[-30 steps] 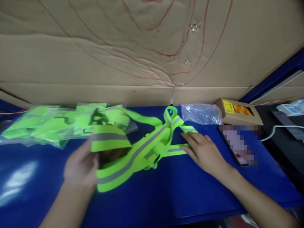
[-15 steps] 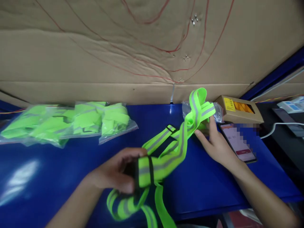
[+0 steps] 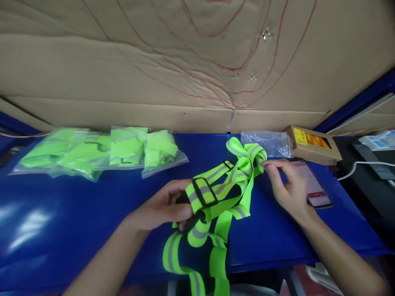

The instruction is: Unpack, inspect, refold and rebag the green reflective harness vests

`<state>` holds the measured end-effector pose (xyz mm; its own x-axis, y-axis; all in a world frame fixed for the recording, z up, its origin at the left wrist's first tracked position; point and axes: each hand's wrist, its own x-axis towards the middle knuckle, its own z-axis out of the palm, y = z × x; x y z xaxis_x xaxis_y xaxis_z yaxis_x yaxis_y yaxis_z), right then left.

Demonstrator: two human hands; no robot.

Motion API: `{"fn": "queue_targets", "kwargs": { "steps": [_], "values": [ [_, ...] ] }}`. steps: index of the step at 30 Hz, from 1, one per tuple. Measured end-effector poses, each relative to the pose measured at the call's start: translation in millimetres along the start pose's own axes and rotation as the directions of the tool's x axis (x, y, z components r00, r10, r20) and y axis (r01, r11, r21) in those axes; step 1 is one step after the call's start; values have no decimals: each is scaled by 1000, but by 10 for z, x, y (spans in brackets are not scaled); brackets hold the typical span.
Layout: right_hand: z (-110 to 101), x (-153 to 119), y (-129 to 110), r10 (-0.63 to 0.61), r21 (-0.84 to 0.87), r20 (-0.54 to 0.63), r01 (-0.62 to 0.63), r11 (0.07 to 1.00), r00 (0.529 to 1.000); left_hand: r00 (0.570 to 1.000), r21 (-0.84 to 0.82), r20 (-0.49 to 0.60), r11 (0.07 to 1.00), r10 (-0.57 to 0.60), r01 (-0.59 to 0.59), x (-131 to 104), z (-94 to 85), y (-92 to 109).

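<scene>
A neon-green reflective strap [image 3: 228,191] with a grey stripe lies bunched and looped over the table, its lower ends hanging past the front edge. My left hand [image 3: 166,207] grips it at a black slider buckle [image 3: 204,192], thumb in front; the fingers behind are partly hidden. At the far right end of the bundle, my right hand [image 3: 288,185] pinches a loop between thumb and forefinger. A second black buckle [image 3: 228,165] shows farther back on the strap.
Several clear bags of folded green straps [image 3: 126,150] lie at the back left of the blue table [image 3: 123,197]. Toward the back right are an empty clear bag [image 3: 267,144], a cardboard box [image 3: 317,146] and a phone [image 3: 317,189]. A cardboard wall [image 3: 154,82] stands behind.
My right hand has come down and closed on the strap's far loops, which now sit lower. The buckle in my left hand has risen slightly and turned. The camera view has shifted left.
</scene>
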<state>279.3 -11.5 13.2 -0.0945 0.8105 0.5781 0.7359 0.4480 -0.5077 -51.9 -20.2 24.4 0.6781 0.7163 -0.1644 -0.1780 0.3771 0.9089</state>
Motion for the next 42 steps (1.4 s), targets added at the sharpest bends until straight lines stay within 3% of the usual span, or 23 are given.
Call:
{"fn": "queue_targets", "kwargs": {
  "steps": [1,3,5,6,9,15,17,20,24,29,31,35,38,42],
  "values": [
    [27,3,-82,-131,34,72,129,991,989,999,28,17,999,-31,30,11,32,13],
    [120,-1,-210,-355,101,292,340,935,888,993,85,64,992,-100,94,33,103,23],
    [231,-21,-259,-435,134,473,426,895,766,988,136,72,983,-135,125,54,156,8],
    [277,-34,-249,-429,125,525,432,893,735,988,164,64,978,-141,129,64,169,-4],
    [331,-65,-118,-345,29,562,399,917,752,990,236,42,964,-138,124,92,156,-27],
    [207,-32,117,-199,-162,418,288,944,886,987,232,24,961,-162,152,156,106,-29],
    [165,-27,96,-210,-129,357,271,954,910,985,217,1,962,-173,169,186,112,-48],
    [115,-52,-18,-262,64,310,255,965,914,986,248,-30,955,-162,165,239,124,-98],
    [116,-130,-218,-350,305,386,240,922,854,982,421,-66,888,-175,187,293,150,-180],
    [240,-241,-327,-396,259,588,300,918,705,995,616,-28,782,-94,91,316,223,-247],
    [273,-268,-322,-386,224,614,317,922,689,998,661,38,750,-45,8,323,244,-261],
    [265,-277,-308,-415,202,574,370,907,705,989,678,104,721,102,-146,348,238,-263],
    [247,-271,-317,-473,230,516,417,879,714,972,675,15,715,233,-182,351,196,-234],
    [265,-285,-339,-561,296,511,479,826,652,897,744,-180,652,403,-144,304,117,-187]
  ]
}}
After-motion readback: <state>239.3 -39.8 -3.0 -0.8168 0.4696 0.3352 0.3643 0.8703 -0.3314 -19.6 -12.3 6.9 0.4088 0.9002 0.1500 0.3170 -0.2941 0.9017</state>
